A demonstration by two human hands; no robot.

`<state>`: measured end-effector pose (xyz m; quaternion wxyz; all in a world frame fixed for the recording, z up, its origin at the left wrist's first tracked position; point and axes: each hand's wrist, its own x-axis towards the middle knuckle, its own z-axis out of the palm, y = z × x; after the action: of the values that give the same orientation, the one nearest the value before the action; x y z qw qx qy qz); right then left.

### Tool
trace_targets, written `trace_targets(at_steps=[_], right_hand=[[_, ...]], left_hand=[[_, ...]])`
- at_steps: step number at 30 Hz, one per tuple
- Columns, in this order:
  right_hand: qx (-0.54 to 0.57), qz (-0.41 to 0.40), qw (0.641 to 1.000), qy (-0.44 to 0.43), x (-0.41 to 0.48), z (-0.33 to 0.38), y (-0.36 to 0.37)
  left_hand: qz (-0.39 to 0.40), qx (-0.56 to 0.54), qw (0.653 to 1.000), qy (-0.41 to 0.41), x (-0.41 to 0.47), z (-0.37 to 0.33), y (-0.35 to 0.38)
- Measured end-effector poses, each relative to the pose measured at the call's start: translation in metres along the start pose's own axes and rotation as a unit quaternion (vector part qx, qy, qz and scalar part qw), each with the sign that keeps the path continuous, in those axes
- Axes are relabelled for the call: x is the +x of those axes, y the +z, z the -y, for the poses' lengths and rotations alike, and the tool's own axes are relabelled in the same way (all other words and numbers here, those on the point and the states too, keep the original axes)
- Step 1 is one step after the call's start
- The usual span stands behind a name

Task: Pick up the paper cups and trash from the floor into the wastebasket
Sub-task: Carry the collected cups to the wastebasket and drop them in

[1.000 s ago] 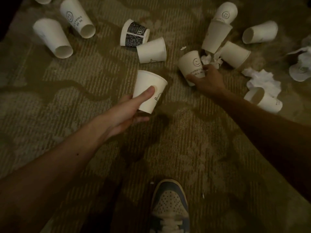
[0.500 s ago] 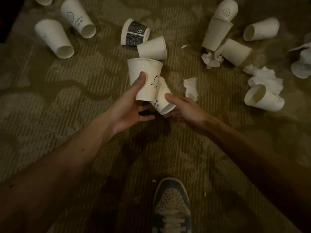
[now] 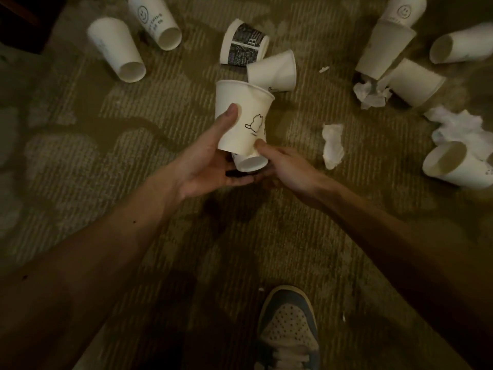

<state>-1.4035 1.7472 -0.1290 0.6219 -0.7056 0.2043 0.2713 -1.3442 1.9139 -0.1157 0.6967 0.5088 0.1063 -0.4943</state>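
Observation:
My left hand (image 3: 202, 166) grips a white paper cup with a cat drawing (image 3: 240, 116), thumb on its side, rim pointing away from me. My right hand (image 3: 288, 169) holds a second white cup (image 3: 250, 164) right beneath it, thumb touching the cat cup's lower edge. Only the near end of that second cup shows; the rest is hidden behind the cat cup. Several more cups lie on the carpet, among them a black-patterned cup (image 3: 244, 44) and a plain cup (image 3: 274, 72) just beyond my hands. No wastebasket is in view.
Crumpled tissues lie at the right: one piece (image 3: 332, 145) near my right hand, one wad (image 3: 370, 93) by tipped cups (image 3: 414, 82), a larger wad (image 3: 458, 126) above a cup (image 3: 450, 166). Two cups (image 3: 117, 49) lie far left. My shoe (image 3: 289, 329) stands below.
My right hand picked a smiley cup off the floor and brought it left to the cat cup. My left hand lifted the cat cup, and the two cups now meet.

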Motion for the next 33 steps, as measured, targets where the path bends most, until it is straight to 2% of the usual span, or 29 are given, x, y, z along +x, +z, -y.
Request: trace_targets(at_steps=[5,7,9,12,14,16,18,20,23,27,29,30,33], right_hand=[[-0.089,0.035,0.995,-0.004,0.012,0.007,-0.005],[-0.112,-0.008,0.993,-0.025,0.018,0.016,-0.014],[-0.137,-0.108,0.983,-0.065,0.027,0.027,-0.025],[-0.22,-0.263,0.924,-0.171,0.047,0.048,-0.038],[-0.28,-0.309,0.884,-0.21,0.06,0.062,-0.044],[-0.383,-0.287,0.852,-0.212,0.072,0.073,-0.048],[-0.521,-0.229,0.799,-0.192,0.084,0.075,-0.05],[-0.608,-0.177,0.752,-0.184,0.096,0.073,-0.048],[-0.637,-0.18,0.727,-0.179,0.108,0.073,-0.041],[-0.69,-0.223,0.668,-0.167,0.111,0.077,-0.034],[-0.688,-0.225,0.667,-0.178,0.107,0.075,-0.03],[-0.673,-0.217,0.682,-0.185,0.103,0.073,-0.027],[-0.595,-0.155,0.764,-0.194,0.092,0.065,-0.012]], left_hand=[[-0.013,-0.054,0.998,0.012,0.003,-0.006,-0.012],[-0.003,-0.07,0.997,0.017,0.004,-0.01,-0.018],[0.002,-0.085,0.996,0.021,0.004,-0.014,-0.023],[-0.006,-0.092,0.995,0.026,0.007,-0.018,-0.031],[-0.013,-0.092,0.995,0.027,0.009,-0.02,-0.033],[-0.022,-0.087,0.996,0.031,0.011,-0.02,-0.034],[-0.036,-0.082,0.995,0.034,0.014,-0.019,-0.034],[-0.044,-0.082,0.995,0.035,0.015,-0.017,-0.033],[-0.048,-0.081,0.995,0.038,0.017,-0.018,-0.034],[-0.058,-0.068,0.995,0.038,0.017,-0.02,-0.036],[-0.064,-0.054,0.996,0.036,0.014,-0.021,-0.038],[-0.068,-0.046,0.996,0.033,0.012,-0.021,-0.04],[-0.082,-0.021,0.996,0.02,-0.001,-0.023,-0.046]])
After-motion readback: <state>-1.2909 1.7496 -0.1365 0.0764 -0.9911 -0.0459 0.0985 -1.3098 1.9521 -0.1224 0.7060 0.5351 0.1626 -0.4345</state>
